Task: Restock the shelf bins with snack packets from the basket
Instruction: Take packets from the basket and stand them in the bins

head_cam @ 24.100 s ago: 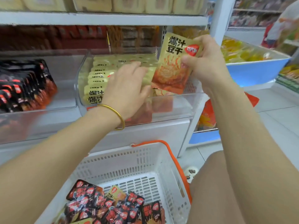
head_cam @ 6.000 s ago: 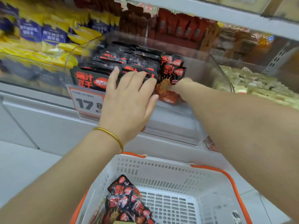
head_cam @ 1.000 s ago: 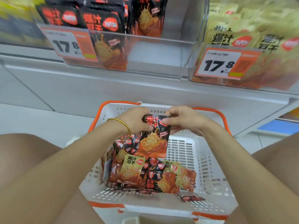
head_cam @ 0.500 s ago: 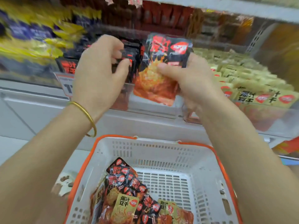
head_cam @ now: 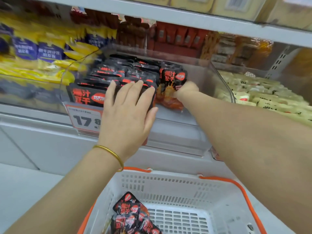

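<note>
Where the far left of the shelf (head_cam: pixel 42 146) begins, you have glossy yellow and blue packets (head_cam: pixel 42 53) heaped in a clear bin, blurred. The shelf itself is smooth, pale grey metal with a flat front edge, and another grey board runs across above it.

Moving right, the clear plastic bin (head_cam: pixel 217 76) in the middle holds rows of black snack packets (head_cam: pixel 118 71) with red lettering, standing on edge, shiny and flat. A white and orange price tag (head_cam: pixel 84 119) hangs on its near wall. Your left hand (head_cam: pixel 128 114), with a thin gold bangle (head_cam: pixel 111 154) on the wrist, lies flat against the front of the rows, fingers (head_cam: pixel 135 92) straight and spread, pressing the packets back.

Just to the right, your right hand (head_cam: pixel 185 90) is inside the same bin, its fingers curled round one black packet (head_cam: pixel 173 81) with an orange lower half, held upright beside the rows. Behind the bin stand dark red packs (head_cam: pixel 173 36).

Further right, a second clear bin holds pale yellow packets (head_cam: pixel 263 97) lying in overlapping rows.

Near you, below the shelf, sits a white plastic basket (head_cam: pixel 177 186) with slotted walls and orange handles; more black packets (head_cam: pixel 130 215) lie piled in its left corner. The floor to the left is pale and plain.
</note>
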`<state>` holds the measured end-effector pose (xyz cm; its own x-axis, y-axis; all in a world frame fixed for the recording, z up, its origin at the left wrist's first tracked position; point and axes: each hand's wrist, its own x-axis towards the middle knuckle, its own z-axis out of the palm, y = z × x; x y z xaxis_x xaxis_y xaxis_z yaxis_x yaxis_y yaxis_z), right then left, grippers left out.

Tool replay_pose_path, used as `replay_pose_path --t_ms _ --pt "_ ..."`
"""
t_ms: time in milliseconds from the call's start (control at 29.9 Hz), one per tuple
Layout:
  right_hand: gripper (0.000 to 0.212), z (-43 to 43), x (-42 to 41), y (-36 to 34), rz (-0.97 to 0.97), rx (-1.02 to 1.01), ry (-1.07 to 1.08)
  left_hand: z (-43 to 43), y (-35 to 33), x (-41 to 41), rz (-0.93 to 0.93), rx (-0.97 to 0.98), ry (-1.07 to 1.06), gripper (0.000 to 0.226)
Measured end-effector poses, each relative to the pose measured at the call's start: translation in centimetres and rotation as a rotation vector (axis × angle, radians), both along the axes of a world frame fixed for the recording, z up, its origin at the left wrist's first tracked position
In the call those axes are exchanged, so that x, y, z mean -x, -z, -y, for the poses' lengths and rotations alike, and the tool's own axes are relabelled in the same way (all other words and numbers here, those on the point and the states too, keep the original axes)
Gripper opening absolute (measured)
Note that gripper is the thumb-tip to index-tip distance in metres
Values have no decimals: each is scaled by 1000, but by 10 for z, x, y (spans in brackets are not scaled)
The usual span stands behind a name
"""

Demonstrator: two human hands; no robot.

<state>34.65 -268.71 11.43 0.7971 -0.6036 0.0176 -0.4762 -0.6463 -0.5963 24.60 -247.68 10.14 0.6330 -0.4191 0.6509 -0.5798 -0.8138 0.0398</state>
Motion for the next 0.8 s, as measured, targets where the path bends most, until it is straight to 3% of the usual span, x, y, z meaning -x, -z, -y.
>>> replay_pose_path --t_ms 200,401,534,668,801 --pt "44 -5 -11 14 83 -11 24 2 0 -3 8 -7 -16 46" --pt "71 -8 -11 6 -89 -38 -26 2 1 -5 23 0 -5 46" --pt "60 -15 7 -11 12 -253 -27 1 1 -3 27 22 18 47" --pt "45 -35 57 -45 160 -19 -82 -2 -5 13 139 115 84 42" --pt "30 -52 175 -60 333 41 -377 3 -2 52 188 153 175 31"
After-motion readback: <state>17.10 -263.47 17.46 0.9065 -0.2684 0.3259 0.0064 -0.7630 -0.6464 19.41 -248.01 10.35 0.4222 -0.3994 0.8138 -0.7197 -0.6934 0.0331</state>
